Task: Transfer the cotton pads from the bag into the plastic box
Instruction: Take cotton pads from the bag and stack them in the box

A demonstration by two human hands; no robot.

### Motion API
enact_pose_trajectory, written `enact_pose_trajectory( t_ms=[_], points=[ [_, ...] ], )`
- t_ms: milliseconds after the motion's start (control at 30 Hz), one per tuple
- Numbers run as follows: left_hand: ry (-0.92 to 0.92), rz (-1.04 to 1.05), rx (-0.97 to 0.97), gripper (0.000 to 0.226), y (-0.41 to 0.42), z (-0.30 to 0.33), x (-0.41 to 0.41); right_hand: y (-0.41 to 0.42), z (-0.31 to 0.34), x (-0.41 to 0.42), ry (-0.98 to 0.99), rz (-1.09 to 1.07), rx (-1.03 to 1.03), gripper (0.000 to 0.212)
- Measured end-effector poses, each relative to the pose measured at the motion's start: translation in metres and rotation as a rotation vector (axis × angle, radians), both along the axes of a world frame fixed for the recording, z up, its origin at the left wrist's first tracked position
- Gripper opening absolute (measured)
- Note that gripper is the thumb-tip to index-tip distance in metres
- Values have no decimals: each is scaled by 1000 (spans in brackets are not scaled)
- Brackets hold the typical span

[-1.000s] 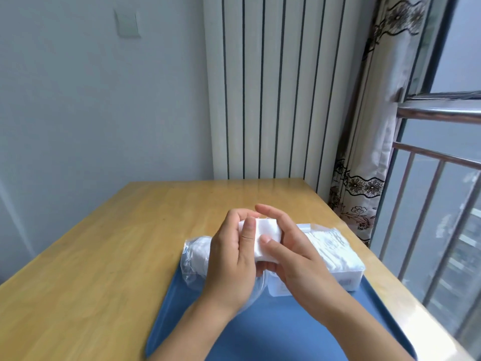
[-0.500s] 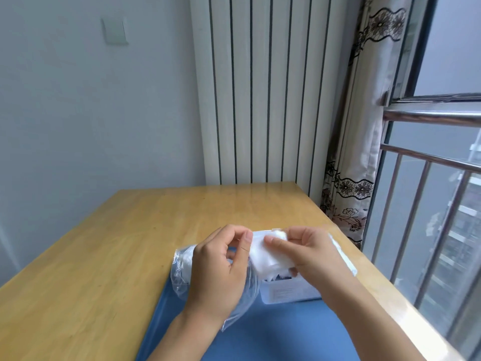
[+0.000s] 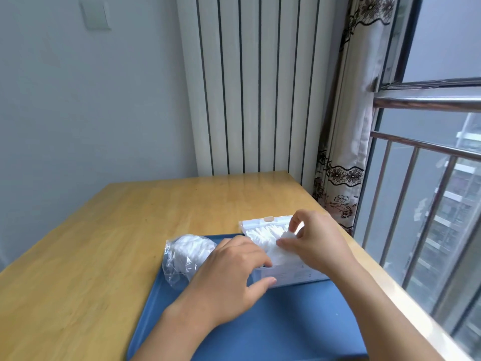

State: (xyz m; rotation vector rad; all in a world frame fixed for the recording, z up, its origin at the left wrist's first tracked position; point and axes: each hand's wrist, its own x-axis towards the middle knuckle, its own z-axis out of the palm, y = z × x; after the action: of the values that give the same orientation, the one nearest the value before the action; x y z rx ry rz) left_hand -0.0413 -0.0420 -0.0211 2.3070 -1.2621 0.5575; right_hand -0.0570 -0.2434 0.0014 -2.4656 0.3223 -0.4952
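A clear plastic bag [image 3: 182,256] with white cotton pads inside lies on the left part of a blue tray [image 3: 286,321]. To its right stands the open plastic box [image 3: 289,276], its lid [image 3: 265,222] tipped back and rows of white pads inside. My right hand [image 3: 315,241] is over the box, fingers pinching a stack of cotton pads [image 3: 282,246] down into it. My left hand [image 3: 229,277] rests between bag and box, fingertips at the box's near left wall, touching the pads; whether it grips anything is hidden.
The tray lies on a wooden table [image 3: 104,243]. A white ribbed radiator [image 3: 255,87] stands behind the table, a patterned curtain [image 3: 341,157] and a window with metal bars [image 3: 426,191] on the right.
My right hand has carried the stack of pads from above the bag rightward and down into the box. My left hand has let go of the bag and moved to the box.
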Motion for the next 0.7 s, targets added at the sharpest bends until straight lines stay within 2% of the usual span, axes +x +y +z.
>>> enact_pose_trajectory(
  t_ms=[100, 167, 233, 333, 467, 600, 633, 700],
  points=[
    [16, 26, 23, 11, 0, 0, 1, 4, -6, 2, 117, -34, -223, 31],
    [41, 31, 24, 10, -1, 1, 2, 5, -9, 4, 131, -93, -356, 23],
    [64, 22, 41, 9, -1, 1, 1, 5, -10, 6, 113, -130, -420, 13],
    [76, 8, 69, 6, -1, 1, 0, 5, -10, 9, 103, -108, -449, 15],
    [79, 12, 59, 7, -1, 0, 0, -1, -9, 5, 61, -34, -254, 42],
    [68, 15, 38, 8, -2, 0, 0, -13, 11, -8, -276, -16, -123, 42],
    [62, 16, 33, 8, -2, 0, 1, -11, 19, -12, -270, 55, -19, 44],
    [55, 19, 26, 10, -2, -1, 2, -4, 27, -21, -37, 232, 138, 54]
  ],
)
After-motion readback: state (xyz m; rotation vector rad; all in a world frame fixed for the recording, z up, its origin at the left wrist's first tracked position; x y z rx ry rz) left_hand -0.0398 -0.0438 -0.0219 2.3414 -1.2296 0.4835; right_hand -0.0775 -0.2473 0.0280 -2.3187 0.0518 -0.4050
